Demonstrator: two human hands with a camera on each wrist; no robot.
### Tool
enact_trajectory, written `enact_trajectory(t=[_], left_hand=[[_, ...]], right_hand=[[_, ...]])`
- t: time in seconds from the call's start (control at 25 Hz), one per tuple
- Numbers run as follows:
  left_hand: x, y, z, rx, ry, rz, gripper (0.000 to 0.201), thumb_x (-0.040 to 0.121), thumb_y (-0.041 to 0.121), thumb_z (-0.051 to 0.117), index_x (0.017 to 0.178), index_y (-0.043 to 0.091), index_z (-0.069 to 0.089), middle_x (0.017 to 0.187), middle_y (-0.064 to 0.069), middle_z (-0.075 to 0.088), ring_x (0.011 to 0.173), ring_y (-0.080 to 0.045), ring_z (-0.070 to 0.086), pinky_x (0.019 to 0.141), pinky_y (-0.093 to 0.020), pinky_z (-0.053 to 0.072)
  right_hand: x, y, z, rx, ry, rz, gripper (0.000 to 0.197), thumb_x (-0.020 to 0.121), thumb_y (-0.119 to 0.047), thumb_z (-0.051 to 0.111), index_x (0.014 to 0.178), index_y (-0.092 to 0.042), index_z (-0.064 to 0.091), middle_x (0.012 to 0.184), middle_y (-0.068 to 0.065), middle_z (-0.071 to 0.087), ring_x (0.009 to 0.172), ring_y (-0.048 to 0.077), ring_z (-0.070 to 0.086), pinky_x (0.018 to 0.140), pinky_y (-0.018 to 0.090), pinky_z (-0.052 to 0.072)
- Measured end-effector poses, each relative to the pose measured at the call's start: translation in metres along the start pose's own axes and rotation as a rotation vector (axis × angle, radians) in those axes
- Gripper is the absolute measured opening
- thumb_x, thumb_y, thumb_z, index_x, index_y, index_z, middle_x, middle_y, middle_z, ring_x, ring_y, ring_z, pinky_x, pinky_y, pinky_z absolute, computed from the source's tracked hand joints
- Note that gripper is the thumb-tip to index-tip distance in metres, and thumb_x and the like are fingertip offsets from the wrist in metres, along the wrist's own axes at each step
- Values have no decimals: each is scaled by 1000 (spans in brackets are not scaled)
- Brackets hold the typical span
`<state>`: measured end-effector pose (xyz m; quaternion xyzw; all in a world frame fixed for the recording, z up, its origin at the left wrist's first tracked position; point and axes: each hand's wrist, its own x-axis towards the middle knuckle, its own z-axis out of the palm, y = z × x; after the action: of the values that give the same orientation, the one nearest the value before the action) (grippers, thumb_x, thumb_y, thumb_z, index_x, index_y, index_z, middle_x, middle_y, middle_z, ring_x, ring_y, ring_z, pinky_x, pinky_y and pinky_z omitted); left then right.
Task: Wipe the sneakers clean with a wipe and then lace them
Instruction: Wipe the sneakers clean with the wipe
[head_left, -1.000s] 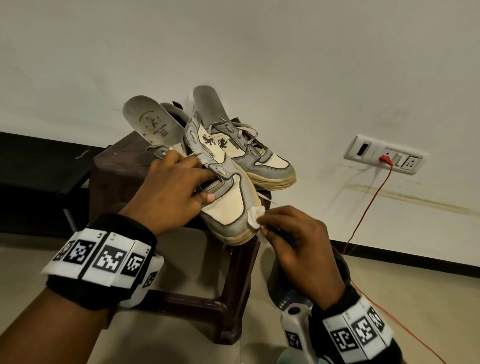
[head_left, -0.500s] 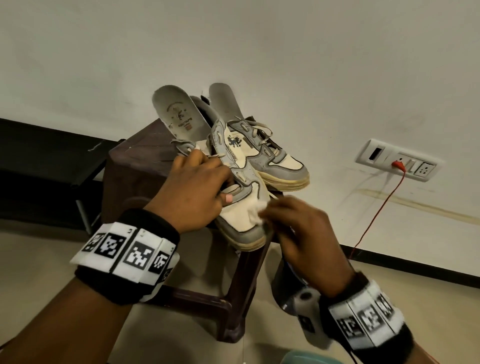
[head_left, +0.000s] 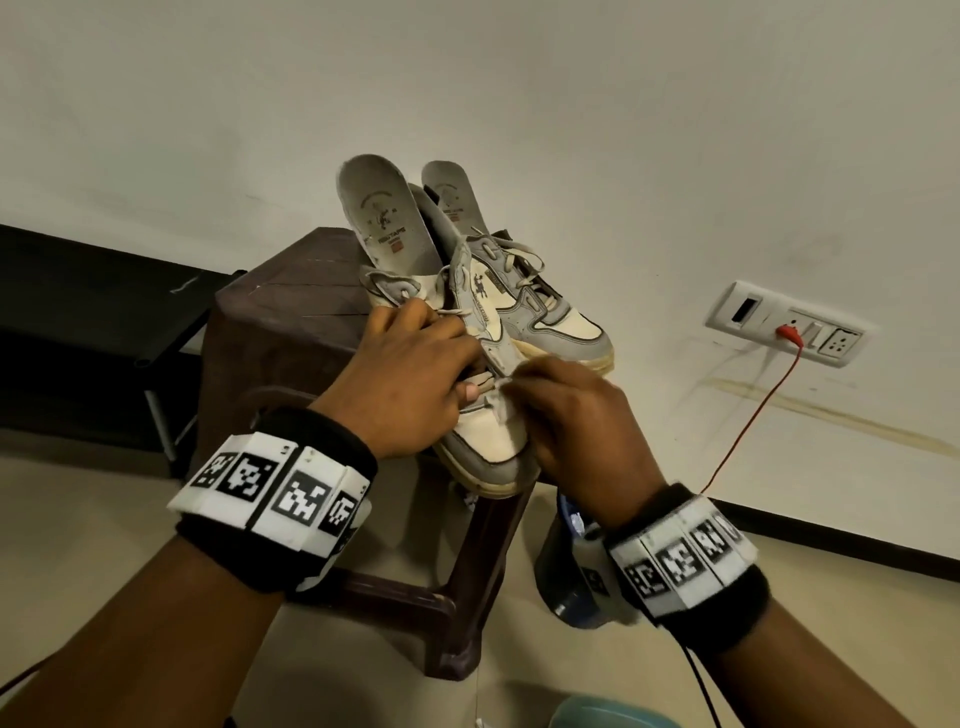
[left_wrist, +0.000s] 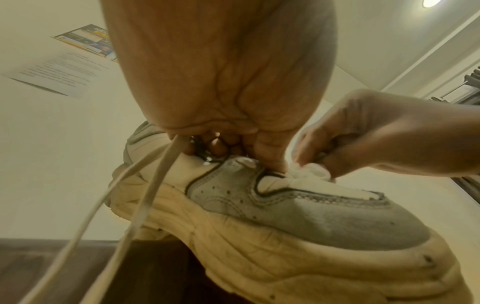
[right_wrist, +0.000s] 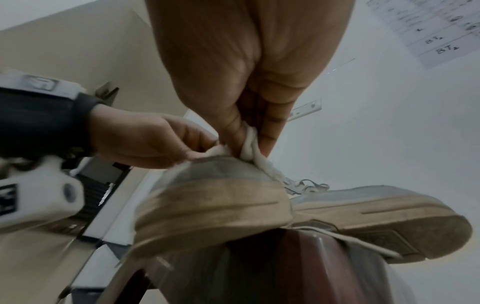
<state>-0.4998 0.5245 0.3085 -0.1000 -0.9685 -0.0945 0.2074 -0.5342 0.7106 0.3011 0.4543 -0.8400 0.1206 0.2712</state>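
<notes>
Two grey and cream sneakers stand on a dark brown stool (head_left: 270, 332), each with its insole sticking up. My left hand (head_left: 410, 379) grips the near sneaker (head_left: 488, 441) over its lace area, thumb on the tongue edge; the same sneaker (left_wrist: 298, 216) fills the left wrist view with a loose lace (left_wrist: 145, 197) hanging down. My right hand (head_left: 566, 410) pinches a small white wipe (left_wrist: 311, 171) and presses it on the cream vamp beside the left thumb. In the right wrist view the wipe (right_wrist: 250, 148) lies on the near sneaker's toe (right_wrist: 215, 197). The far sneaker (head_left: 550, 317) stands behind, loosely laced.
A wall socket (head_left: 784, 332) with a red cable (head_left: 748, 421) is on the right. A dark blue container (head_left: 566, 577) stands on the floor beside the stool's leg, a pale blue-green bowl rim (head_left: 608, 714) at the bottom edge. A black rack (head_left: 93, 322) is on the left.
My right hand has slid the wipe from the sneaker's toe side up onto the vamp, close to my left thumb. The left hand keeps its grip; the camera view has shifted.
</notes>
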Motion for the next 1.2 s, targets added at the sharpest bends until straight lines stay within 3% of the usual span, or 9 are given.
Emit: enact_trajectory(t=[0.16,0.24,0.36,0.48,0.6,0.76,0.96,1.04,1.2], left_hand=[[2,2,5,28,8,22,27,93,40,48,115,26,51,119,8,48,116,-18,31,99,-40,21],[5,4,4,4,5,20,25,93,37,47,115,26,51,119,9,48,116,-18,31,98,-39,20],[4,2,1,-24,-22,25,28,93,29,47,120,30,53,121,10,48,117,-17,30,98,-39,19],[2,-1,-4,-63,-55,26,37,90,20,48,124,33,53,125,11,47,118,-18,30,99,-39,19],[2,-4,-3,-64,-40,31,30,92,21,48,118,33,57,125,12,49,117,-16,31,98,-39,20],[4,-3,1,-66,-22,40,28,92,21,48,115,34,59,122,14,51,116,-14,31,97,-37,19],[3,-3,-8,-90,-82,49,43,90,13,49,124,36,58,129,14,50,118,-15,31,97,-36,20],[2,-8,-13,-126,-109,53,50,88,7,48,128,36,57,132,14,51,117,-15,33,97,-36,22],[3,-18,-12,-199,-48,86,44,89,7,52,122,34,63,133,16,56,113,-14,39,94,-31,27]], right_hand=[[-50,-17,-6,-106,-170,-151,36,65,-5,81,99,-11,72,98,7,68,85,21,66,67,31,59],[-54,-18,-6,-145,-136,-150,34,68,-8,80,101,-9,71,98,9,68,84,22,66,64,32,59],[-20,-16,4,-164,-23,-114,24,76,-14,71,98,-4,70,96,13,67,81,28,63,59,37,56],[12,-14,12,-176,-11,-86,23,76,-13,74,96,-4,71,98,13,66,82,30,62,61,39,54],[-4,-17,9,-161,-125,-182,23,73,-10,77,95,-7,71,95,11,66,82,27,62,62,40,55],[-39,-25,-9,-216,-250,-288,37,63,-6,85,98,-7,73,95,8,68,83,23,65,62,33,58],[-4,-32,20,-287,-66,-326,10,82,-5,67,91,-2,69,87,13,64,77,29,60,59,39,53],[13,-38,31,-278,13,-341,10,86,-5,60,83,-2,69,82,13,64,74,29,59,61,40,51],[-12,-41,19,-363,-171,-461,25,86,-8,47,89,-4,71,91,11,66,82,26,60,64,34,53]])
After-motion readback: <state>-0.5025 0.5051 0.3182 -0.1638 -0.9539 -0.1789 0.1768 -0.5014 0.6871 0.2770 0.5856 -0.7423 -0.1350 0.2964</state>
